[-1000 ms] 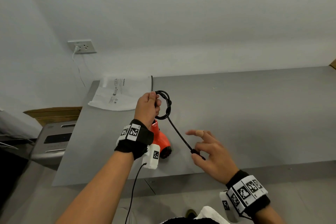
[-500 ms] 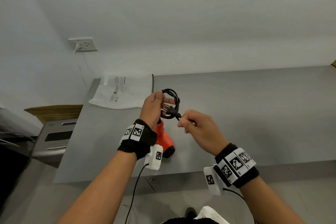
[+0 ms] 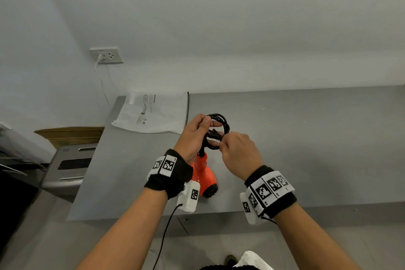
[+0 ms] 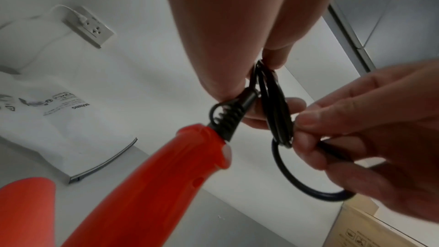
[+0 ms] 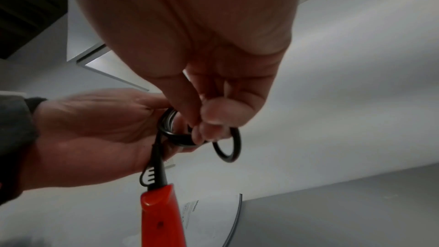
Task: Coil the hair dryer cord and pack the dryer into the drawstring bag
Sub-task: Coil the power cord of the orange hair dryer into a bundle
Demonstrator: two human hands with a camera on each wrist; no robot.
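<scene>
My forearms come in from the bottom of the head view, both wrists strapped with black bands. The two hands meet above the table (image 3: 306, 149), close together, fingers nearly touching around the cord (image 3: 221, 126).

My left hand (image 3: 194, 136) grips the black coil: thumb and fingers curl round the bundled loops and hold them up off the table. From the left wrist the loops sit stacked edge-on between my fingertips (image 4: 223, 82). My right hand (image 3: 237, 151) pinches the cord at the lower right side of the coil, thumb against forefinger; one extra loop hangs out below that pinch. The plug (image 3: 213, 135) lies across the middle of the coil, between the hands; which fingers hold it I cannot tell.

The dryer (image 3: 205, 176) hangs just below my left hand, orange, handle up and the barrel down by the table near its front edge. Whether it rests on the table or dangles I cannot quite judge. The ribbed strain relief (image 4: 229, 117) joins cord to handle right under my left fingers.

Farther back, well apart from both hands, the white bag (image 3: 153, 114) lies flat at the table's far left corner. Beyond it, a wall socket (image 3: 107, 55) with a white plug in it.
</scene>
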